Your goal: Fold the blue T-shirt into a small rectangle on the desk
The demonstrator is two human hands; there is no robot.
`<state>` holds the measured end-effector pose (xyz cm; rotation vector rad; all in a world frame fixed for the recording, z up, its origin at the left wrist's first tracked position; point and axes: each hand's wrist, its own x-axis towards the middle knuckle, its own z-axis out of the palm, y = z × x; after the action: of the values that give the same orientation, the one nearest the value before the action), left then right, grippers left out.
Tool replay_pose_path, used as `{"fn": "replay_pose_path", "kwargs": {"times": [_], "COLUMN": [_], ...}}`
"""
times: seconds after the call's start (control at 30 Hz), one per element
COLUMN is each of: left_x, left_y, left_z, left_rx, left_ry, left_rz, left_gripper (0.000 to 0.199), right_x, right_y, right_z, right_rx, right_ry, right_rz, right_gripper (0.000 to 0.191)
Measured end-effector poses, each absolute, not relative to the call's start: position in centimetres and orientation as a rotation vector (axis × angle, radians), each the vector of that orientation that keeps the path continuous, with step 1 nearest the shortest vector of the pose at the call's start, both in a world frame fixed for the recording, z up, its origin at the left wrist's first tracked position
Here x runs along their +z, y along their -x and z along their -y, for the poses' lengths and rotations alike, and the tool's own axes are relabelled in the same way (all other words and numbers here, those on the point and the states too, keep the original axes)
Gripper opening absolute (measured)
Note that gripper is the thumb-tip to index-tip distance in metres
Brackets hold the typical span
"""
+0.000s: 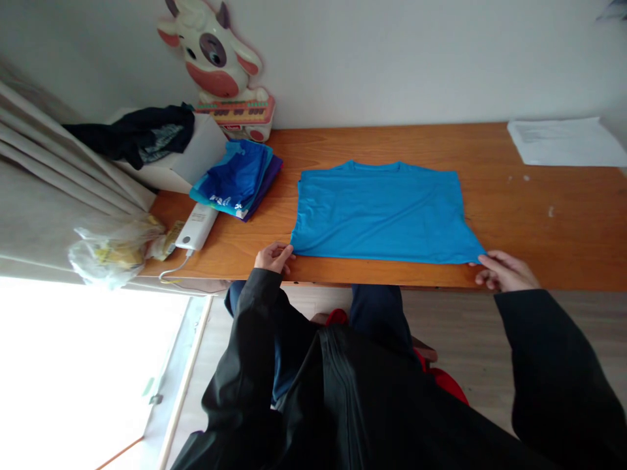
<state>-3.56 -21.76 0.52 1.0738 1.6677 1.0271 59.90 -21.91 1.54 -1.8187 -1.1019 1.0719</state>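
A blue T-shirt (382,215) lies folded into a wide rectangle on the wooden table, its neckline toward the wall. My left hand (275,257) pinches its near left corner at the table's front edge. At the near right corner, my right hand (507,271) holds the fabric between thumb and fingers, and that corner is stretched outward. A few slanting creases run across the shirt's front.
On the wooden table (553,215), folded clothes (235,179) lie at the left beside a white box (200,153) with dark cloth (147,134) on it. Nearby are a cow toy (220,65), a white power strip (196,226) and a plastic bag (115,253). Papers (565,142) lie back right.
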Motion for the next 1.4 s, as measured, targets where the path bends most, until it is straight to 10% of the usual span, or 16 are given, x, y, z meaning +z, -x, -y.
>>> {"fn": "replay_pose_path", "kwargs": {"times": [0.5,0.87,1.4], "left_x": [1.4,2.2,1.8], "left_y": [2.8,2.1,3.3], "left_z": [22.7,23.3,26.3], "left_rx": [1.136,1.304,1.223], "left_ry": [-1.139,-1.005,-1.287], "left_rz": [-1.699,-1.608,-1.788], "left_gripper": [0.051,0.048,0.043], "right_x": [2.0,1.1,-0.2], "right_y": [-59.5,-60.1,-62.0], "right_z": [21.7,22.5,24.4], "right_rx": [1.094,0.998,0.894], "right_ry": [1.786,1.68,1.73], "right_rz": [1.037,1.033,1.2], "right_gripper": [0.079,0.05,0.061]}}
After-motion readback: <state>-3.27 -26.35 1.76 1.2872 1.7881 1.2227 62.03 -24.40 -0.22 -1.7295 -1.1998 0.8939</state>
